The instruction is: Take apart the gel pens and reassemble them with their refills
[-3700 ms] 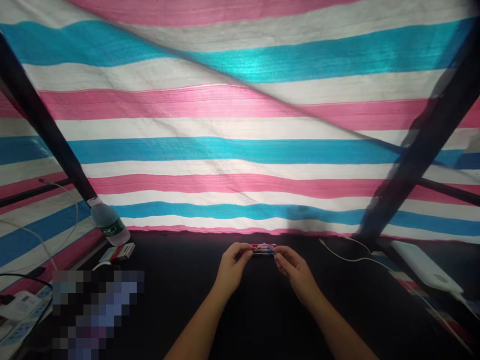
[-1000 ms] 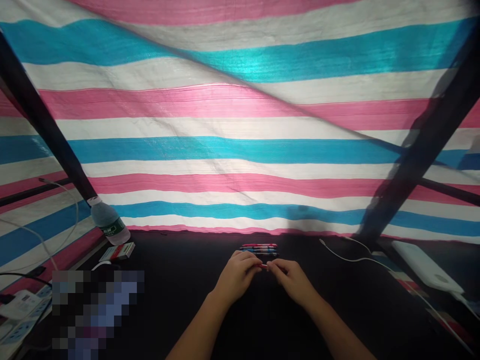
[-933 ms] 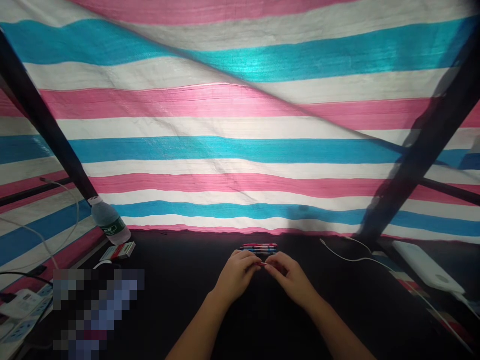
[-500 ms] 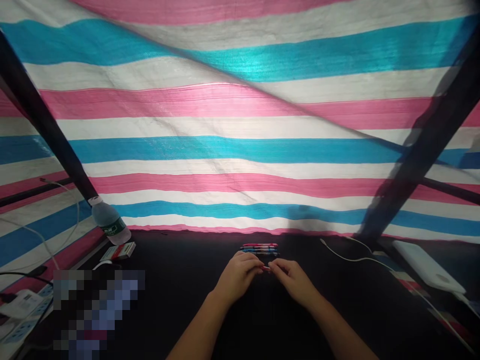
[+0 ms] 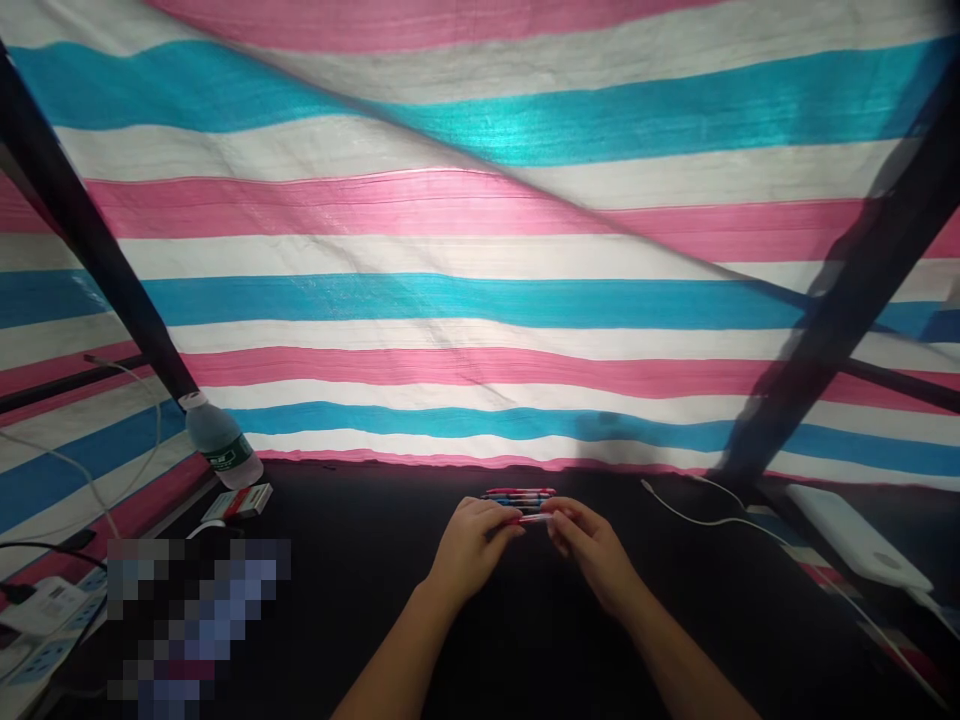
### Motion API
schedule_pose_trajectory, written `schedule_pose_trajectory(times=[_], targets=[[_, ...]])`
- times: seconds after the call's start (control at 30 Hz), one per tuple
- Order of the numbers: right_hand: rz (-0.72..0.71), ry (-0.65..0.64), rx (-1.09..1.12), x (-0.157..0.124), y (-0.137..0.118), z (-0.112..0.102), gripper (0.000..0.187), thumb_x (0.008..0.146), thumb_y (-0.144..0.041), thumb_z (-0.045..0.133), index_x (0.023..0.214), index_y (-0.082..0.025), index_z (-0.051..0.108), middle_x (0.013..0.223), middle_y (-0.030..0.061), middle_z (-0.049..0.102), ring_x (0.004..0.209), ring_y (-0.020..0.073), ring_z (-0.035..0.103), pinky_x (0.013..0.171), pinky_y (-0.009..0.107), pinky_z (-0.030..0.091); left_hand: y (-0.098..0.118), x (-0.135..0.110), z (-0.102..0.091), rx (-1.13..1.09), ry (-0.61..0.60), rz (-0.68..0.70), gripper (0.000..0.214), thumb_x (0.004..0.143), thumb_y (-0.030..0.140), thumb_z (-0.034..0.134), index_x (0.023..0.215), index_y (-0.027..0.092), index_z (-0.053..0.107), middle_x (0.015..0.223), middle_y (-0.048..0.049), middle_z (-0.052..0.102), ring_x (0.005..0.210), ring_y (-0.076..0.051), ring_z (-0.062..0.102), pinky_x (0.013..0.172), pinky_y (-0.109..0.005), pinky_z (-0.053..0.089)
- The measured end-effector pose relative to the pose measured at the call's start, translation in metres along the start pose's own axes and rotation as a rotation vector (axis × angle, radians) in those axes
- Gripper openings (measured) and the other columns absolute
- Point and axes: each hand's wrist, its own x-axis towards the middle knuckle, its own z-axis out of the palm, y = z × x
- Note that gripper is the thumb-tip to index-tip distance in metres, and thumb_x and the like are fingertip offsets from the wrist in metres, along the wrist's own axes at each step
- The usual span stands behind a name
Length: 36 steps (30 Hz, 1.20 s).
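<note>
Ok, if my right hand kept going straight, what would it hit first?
Your right hand points up and left, so probably the row of pens on the dark table, just past the pen it holds, though depth is unclear.

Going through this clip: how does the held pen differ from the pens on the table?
The held pen is gripped between the left hand and right hand, while the pens lie on the table, farther from the person. The held pen is single; the others form a row. All are slim and lie roughly crosswise.

No legible text. Bottle label (image 5: 223, 460), small box (image 5: 236, 502) and pen (image 5: 531, 518) carry markings, all too small to read.
</note>
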Motion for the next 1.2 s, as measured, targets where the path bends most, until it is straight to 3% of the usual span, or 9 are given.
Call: schedule_pose_trajectory(times=[0.17,0.27,0.37,0.47,0.67,0.87,1.2], targets=[[-0.011,-0.014,0.281,0.002,-0.002,0.006,0.038,0.091,-0.063,0.062,0.089,-0.025,0.068,0.096,0.0051,0.064,0.087,0.0233,0.06,0.083,0.04,0.05,0.006,-0.002,0.004,-0.006,-0.037,0.058,0.024,0.089,0.036,0.076,0.112,0.027,0.074,0.102,-0.0033,0.078,0.093,-0.021,0.069,0.09,-0.037,0.048],[-0.02,0.034,0.44,0.006,-0.013,0.0,0.038,0.093,-0.063,0.058,0.08,-0.028,0.057,0.08,0.0005,0.056,0.085,0.0237,0.059,0.086,0.043,0.051,0.004,-0.002,0.002,0.061,-0.057,0.017,0.043,0.083,0.041,0.082,0.122,0.028,0.07,0.105,-0.0042,0.076,0.097,-0.024,0.067,0.089,-0.038,0.049],[-0.027,0.102,0.659,0.007,-0.023,-0.013,0.034,0.097,-0.052,0.056,0.074,-0.028,0.051,0.067,-0.0041,0.039,0.062,0.0185,0.047,0.081,0.042,0.051,-0.002,-0.003,0.001,0.127,-0.134,0.01,0.028,0.088,0.033,0.076,0.115,0.026,0.073,0.096,-0.0028,0.076,0.092,-0.022,0.068,0.086,-0.037,0.048],[-0.071,0.146,0.79,0.005,-0.029,-0.022,0.039,0.1,-0.054,0.049,0.071,-0.027,0.048,0.066,-0.0039,0.036,0.057,0.0183,0.04,0.071,0.042,0.049,-0.007,-0.006,0.005,0.188,-0.225,0.046,0.011,0.091,0.026,0.071,0.1,0.025,0.076,0.089,-0.002,0.076,0.085,-0.02,0.068,0.083,-0.036,0.046],[-0.11,0.167,0.934,0.002,-0.029,-0.024,0.038,0.101,-0.047,0.047,0.068,-0.027,0.045,0.064,-0.0042,0.033,0.055,0.0181,0.035,0.064,0.041,0.043,-0.008,-0.008,0.011,0.208,-0.305,0.091,0.01,0.091,0.025,0.07,0.098,0.025,0.077,0.089,-0.0009,0.075,0.08,-0.018,0.067,0.081,-0.034,0.045],[-0.11,0.186,0.871,0.002,-0.028,-0.025,0.037,0.097,-0.04,0.051,0.064,-0.027,0.038,0.064,-0.0048,0.027,0.055,0.018,0.032,0.061,0.04,0.04,-0.007,-0.007,0.009,0.216,-0.318,0.085,0.01,0.091,0.025,0.07,0.099,0.025,0.077,0.09,-0.0011,0.076,0.082,-0.019,0.067,0.082,-0.034,0.045],[-0.074,0.221,1.002,0.001,-0.029,-0.023,0.035,0.096,-0.035,0.055,0.065,-0.026,0.04,0.061,-0.0046,0.034,0.053,0.0164,0.037,0.059,0.039,0.041,-0.005,-0.007,0.009,0.239,-0.346,0.062,0.009,0.091,0.024,0.071,0.098,0.025,0.076,0.092,0.0008,0.076,0.083,-0.018,0.067,0.082,-0.033,0.044]])
